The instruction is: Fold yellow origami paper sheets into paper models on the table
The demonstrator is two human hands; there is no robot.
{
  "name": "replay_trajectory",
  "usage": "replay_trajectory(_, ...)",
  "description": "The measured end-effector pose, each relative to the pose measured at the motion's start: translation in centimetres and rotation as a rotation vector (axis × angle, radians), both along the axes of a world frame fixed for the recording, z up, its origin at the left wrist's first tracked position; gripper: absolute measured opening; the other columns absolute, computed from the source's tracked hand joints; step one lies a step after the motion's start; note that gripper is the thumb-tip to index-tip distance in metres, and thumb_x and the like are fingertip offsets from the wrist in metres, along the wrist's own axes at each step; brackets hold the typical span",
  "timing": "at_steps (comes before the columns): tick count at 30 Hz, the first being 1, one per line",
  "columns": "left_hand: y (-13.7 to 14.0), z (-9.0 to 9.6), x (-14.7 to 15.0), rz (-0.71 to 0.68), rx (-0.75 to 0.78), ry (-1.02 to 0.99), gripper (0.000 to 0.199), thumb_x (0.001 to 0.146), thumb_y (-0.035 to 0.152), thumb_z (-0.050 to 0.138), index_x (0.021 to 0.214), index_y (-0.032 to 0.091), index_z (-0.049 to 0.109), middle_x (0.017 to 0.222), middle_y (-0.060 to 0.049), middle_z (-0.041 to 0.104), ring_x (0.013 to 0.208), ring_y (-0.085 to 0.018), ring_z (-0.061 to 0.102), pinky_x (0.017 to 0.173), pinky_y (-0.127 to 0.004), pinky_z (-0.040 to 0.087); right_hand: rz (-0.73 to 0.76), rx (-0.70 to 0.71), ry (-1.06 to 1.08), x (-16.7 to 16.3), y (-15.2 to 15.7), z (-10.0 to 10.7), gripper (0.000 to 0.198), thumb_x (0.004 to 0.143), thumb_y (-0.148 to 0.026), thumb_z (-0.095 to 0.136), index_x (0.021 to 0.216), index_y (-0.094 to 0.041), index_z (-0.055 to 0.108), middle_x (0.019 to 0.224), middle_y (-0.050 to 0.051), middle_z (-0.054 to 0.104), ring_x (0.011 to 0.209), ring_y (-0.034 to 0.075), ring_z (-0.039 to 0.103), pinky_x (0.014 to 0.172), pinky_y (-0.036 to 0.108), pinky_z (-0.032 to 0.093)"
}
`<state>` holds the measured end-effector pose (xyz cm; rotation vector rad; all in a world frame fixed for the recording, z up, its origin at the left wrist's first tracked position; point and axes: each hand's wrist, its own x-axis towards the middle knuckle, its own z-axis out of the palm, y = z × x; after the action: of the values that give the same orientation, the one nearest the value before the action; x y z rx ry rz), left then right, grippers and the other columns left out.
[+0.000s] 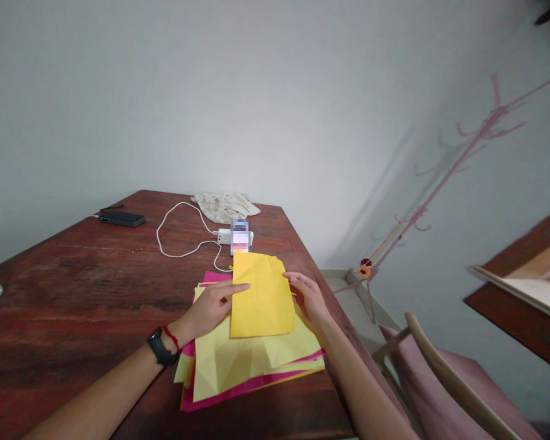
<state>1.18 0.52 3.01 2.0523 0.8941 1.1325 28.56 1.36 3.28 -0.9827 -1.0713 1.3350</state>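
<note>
A creased sheet of bright yellow paper is held up between my two hands. My left hand grips its left edge, the index finger lying across the front and the thumb hidden behind. At the right edge, my right hand pinches the sheet with thumb and fingers. Under both hands lies an uneven stack of pale yellow and magenta paper, its top sheet marked with fold lines. The yellow sheet covers part of this stack.
Behind the paper, a phone with a blurred screen rests on a white charger with a looping white cable. A crumpled cloth and a black power bank lie farther back on the wooden table. A chair stands right.
</note>
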Motion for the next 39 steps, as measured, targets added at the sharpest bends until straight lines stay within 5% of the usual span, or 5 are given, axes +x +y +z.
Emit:
replay_trajectory(7,-0.5,0.4,0.1,-0.010,0.038,0.021,0.032,0.093,0.027,0.059,0.124,0.029,0.071,0.127,-0.007,0.071,0.115,-0.023,0.066,0.099,-0.038,0.053,0.155,0.005,-0.014,-0.9,-0.8,0.4,0.041,0.069,-0.041,0.087,0.103,-0.025,0.071,0.098,0.004,0.075,0.085,0.023,0.072,0.077,0.035,0.056)
replay_trajectory(16,-0.7,1.0,0.3,0.023,0.104,-0.034,0.023,0.090,0.025,0.061,0.104,0.026,0.080,0.121,-0.009,0.073,0.106,-0.023,0.069,0.093,-0.035,0.055,0.100,-0.059,-0.057,-0.6,-0.5,-0.1,0.036,0.064,-0.039,0.089,0.092,-0.024,0.073,0.084,0.003,0.075,0.071,0.022,0.070,0.066,0.035,0.056)
replay_trajectory(23,-0.8,1.3,0.5,0.168,-0.136,-0.257,0.016,0.079,0.026,0.068,0.085,0.019,0.081,0.089,-0.007,0.079,0.080,-0.021,0.073,0.070,-0.028,0.057,0.041,0.060,-0.104,-0.3,-0.7,0.3,0.025,0.076,-0.046,0.077,0.085,-0.023,0.079,0.097,0.006,0.073,0.084,0.022,0.066,0.065,0.028,0.054)
replay_trajectory(31,-0.5,0.7,1.3,0.271,-0.404,-0.509,0.031,0.075,0.041,0.076,0.087,0.015,0.067,0.072,-0.004,0.074,0.060,-0.017,0.070,0.049,-0.022,0.051,0.283,0.139,-0.065,-0.9,-0.7,-0.2,0.036,0.071,-0.035,0.084,0.102,-0.020,0.075,0.101,0.008,0.073,0.093,0.024,0.069,0.073,0.034,0.059)
replay_trajectory(39,-0.8,0.4,1.9,0.264,-0.448,-0.581,0.048,0.070,0.038,0.083,0.094,0.021,0.046,0.082,-0.004,0.076,0.057,-0.019,0.074,0.044,-0.020,0.050,-0.018,0.091,-0.059,-2.1,-0.1,-1.3,0.036,0.061,-0.041,0.091,0.070,-0.018,0.064,0.072,-0.001,0.069,0.061,0.012,0.064,0.059,0.025,0.060)
